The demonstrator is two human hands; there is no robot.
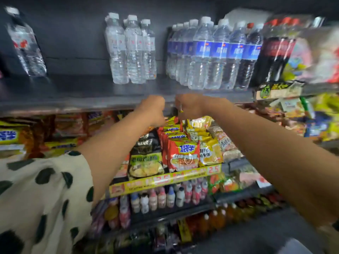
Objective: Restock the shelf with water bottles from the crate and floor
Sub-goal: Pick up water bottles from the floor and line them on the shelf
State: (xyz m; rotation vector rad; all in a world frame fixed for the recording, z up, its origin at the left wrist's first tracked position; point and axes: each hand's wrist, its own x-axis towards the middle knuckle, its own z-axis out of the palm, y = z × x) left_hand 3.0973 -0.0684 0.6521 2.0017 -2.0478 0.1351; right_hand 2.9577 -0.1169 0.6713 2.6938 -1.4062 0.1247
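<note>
Both hands are reaching toward the front edge of the shelf (91, 92) that is carrying the water bottles. The left hand (152, 109) is showing curled fingers, and nothing is visible in its grip. The right hand (189, 107) is also curled; a small yellowish item is showing at its fingers, but motion blur is preventing any firm reading of what it is holding.

The clear water bottles (132, 50) are standing upright near the middle of the shelf. The blue-label bottles (211, 52) are standing in rows just to their right, with dark cola bottles (275, 50) beyond. One bottle (25, 43) is standing apart at far left. Crate and floor are not appearing in view.

Probable risks:
- A forearm is passing just above the noodle packets (181, 153) and is likely to dislodge them.
- A careless push is likely to topple the front-row bottles.
</note>
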